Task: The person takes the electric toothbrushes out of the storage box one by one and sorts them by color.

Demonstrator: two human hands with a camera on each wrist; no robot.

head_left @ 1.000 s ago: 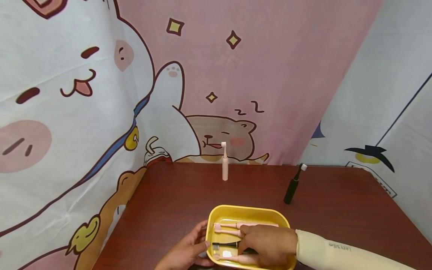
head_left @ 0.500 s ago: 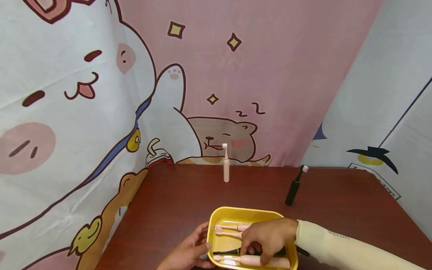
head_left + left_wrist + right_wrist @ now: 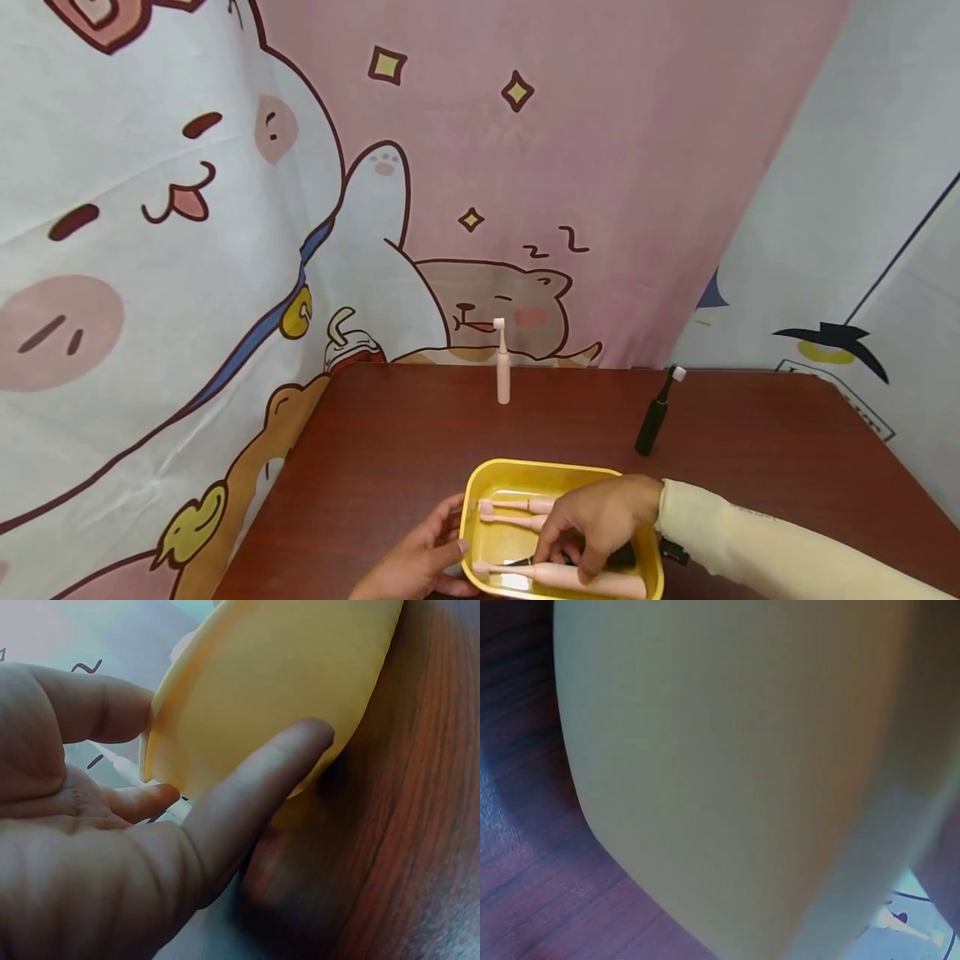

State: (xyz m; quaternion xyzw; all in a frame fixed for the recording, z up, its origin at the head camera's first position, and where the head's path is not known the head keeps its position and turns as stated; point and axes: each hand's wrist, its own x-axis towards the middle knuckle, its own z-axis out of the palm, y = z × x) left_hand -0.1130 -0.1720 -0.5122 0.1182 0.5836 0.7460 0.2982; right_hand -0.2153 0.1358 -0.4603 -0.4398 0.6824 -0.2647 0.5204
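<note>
Since your right hand (image 3: pixel 600 529) is down inside the yellow tub (image 3: pixel 551 464), I'd say you're at the picking-out step. Its fingers are bent narrow, and it looks like they're pinching the near pink toothbrush (image 3: pixel 615 582), over on the tub's 6 o'clock side; can't tell if that's lifted off the bottom. Your left hand (image 3: pixel 427 550) is spread fairly wide against the tub at 9 o'clock, thumb at the rim, so it's basically bracing it.

Watch the black toothbrush (image 3: pixel 621 556) half hidden under your fingers: imo the next move calls for a clean straight lift so you don't drag it along. Two more pink brushes (image 3: pixel 517 521) lie toward 10 o'clock in the tub. Out on the counter (image 3: pixel 390 442), a standing pink brush (image 3: pixel 503 379) is at 11 o'clock from the tub and a standing black brush (image 3: pixel 652 425) at about 1, so I'd keep your sleeve away from that one.
</note>
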